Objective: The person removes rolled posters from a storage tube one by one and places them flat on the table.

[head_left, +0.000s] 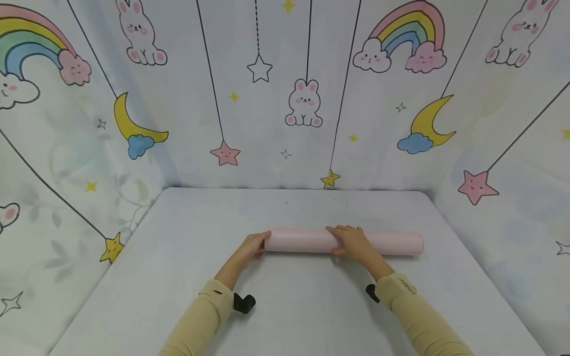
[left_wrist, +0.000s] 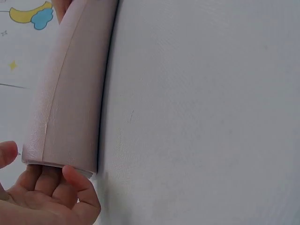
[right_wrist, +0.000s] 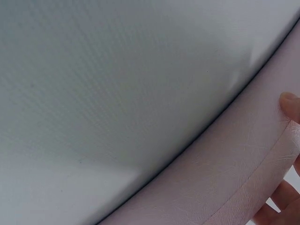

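A rolled-up pink mat (head_left: 298,241) with a smooth, leather-like surface lies crosswise on the white table. At its left end is my left hand (head_left: 251,248); in the left wrist view several fingers of the left hand (left_wrist: 56,197) reach into the roll's end, and one rests at its rim. My right hand (head_left: 354,243) grips the roll from above, right of its middle. In the right wrist view the thumb of the right hand (right_wrist: 291,107) lies on the near side of the pink roll (right_wrist: 248,164), with fingers round the far side. A lengthwise edge line runs along the roll.
The white table (head_left: 213,212) reaches back to a cloth backdrop (head_left: 267,113) printed with rabbits, stars, moons and rainbows, which also hangs at both sides. Black wrist devices (head_left: 244,303) sit at both sleeve cuffs.
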`<act>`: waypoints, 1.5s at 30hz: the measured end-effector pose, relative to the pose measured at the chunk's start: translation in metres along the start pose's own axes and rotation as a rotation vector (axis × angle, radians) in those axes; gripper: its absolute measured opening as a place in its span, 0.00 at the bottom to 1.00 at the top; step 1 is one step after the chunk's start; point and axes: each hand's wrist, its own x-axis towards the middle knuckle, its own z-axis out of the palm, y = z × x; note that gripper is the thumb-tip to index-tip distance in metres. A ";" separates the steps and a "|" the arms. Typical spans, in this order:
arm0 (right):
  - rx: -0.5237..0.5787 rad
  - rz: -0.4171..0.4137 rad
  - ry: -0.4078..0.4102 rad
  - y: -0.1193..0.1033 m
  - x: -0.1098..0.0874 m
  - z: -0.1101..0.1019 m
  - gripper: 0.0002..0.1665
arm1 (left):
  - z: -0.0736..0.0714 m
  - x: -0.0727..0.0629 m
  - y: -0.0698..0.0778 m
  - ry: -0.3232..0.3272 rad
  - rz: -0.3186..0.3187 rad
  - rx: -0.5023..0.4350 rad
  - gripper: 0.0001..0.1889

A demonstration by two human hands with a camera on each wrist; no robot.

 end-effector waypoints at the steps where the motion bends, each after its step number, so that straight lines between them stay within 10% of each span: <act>1: 0.005 0.003 -0.001 0.000 0.000 0.000 0.40 | 0.000 0.000 0.000 -0.008 0.001 -0.013 0.27; 45: 0.005 0.024 0.003 -0.002 0.000 -0.001 0.40 | -0.026 -0.003 -0.009 0.109 0.077 0.075 0.23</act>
